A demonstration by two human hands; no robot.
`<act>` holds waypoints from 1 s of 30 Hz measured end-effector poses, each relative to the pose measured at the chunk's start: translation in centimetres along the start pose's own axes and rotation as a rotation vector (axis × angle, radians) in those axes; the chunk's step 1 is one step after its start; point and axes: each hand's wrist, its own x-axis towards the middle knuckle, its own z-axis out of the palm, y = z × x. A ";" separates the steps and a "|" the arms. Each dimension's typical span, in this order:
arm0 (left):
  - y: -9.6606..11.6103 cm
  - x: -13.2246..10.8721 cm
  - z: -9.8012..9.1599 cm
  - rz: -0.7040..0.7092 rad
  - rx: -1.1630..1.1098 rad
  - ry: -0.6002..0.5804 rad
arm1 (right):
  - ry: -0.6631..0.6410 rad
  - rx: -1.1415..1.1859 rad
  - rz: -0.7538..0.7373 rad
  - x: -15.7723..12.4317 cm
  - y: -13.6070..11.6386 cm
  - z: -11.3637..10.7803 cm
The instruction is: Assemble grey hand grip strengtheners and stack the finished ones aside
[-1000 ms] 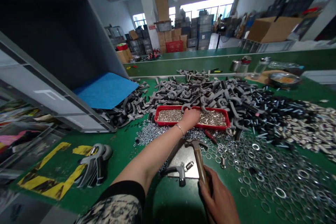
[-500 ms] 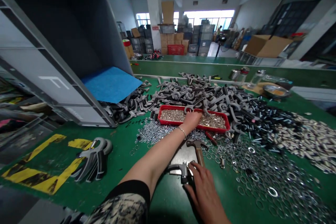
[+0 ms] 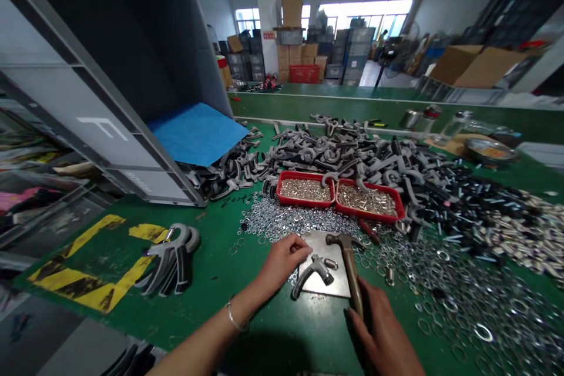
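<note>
My left hand (image 3: 282, 261) rests at the left edge of a steel plate (image 3: 318, 239) on the green bench, its fingers curled and closed; whatever they may hold is hidden. On the plate lies a grey hand-grip part (image 3: 312, 273) with a small coil spring (image 3: 331, 264) just beside it. My right hand (image 3: 381, 335) grips the wooden handle of a hammer (image 3: 351, 270), whose metal head stands above the plate's far right corner. Two red trays (image 3: 304, 174) of small metal parts lie beyond both hands.
Loose steel washers (image 3: 277, 220) spread around the plate and rightward. Behind them lie grey grip handles (image 3: 352, 155) and dark bolts (image 3: 458, 194). A grey crate (image 3: 101, 100) lies tipped at left with a blue sheet (image 3: 198, 135). Assembled hand grips (image 3: 170, 261) sit on yellow floor-style tape.
My left hand has come back from the red tray to the plate's edge. The grey part now sits at a different angle on the plate. The view has swung slightly.
</note>
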 end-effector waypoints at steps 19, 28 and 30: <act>0.8 0.7 3.4 0.176 0.627 -0.034 | -0.006 0.321 0.169 2.4 1.6 -0.6; 2.1 -0.8 3.2 0.392 0.859 -0.057 | -0.248 0.535 0.347 2.7 0.8 -3.5; 2.2 -2.7 4.0 0.319 0.834 0.079 | -0.211 0.467 0.292 2.3 0.5 -4.9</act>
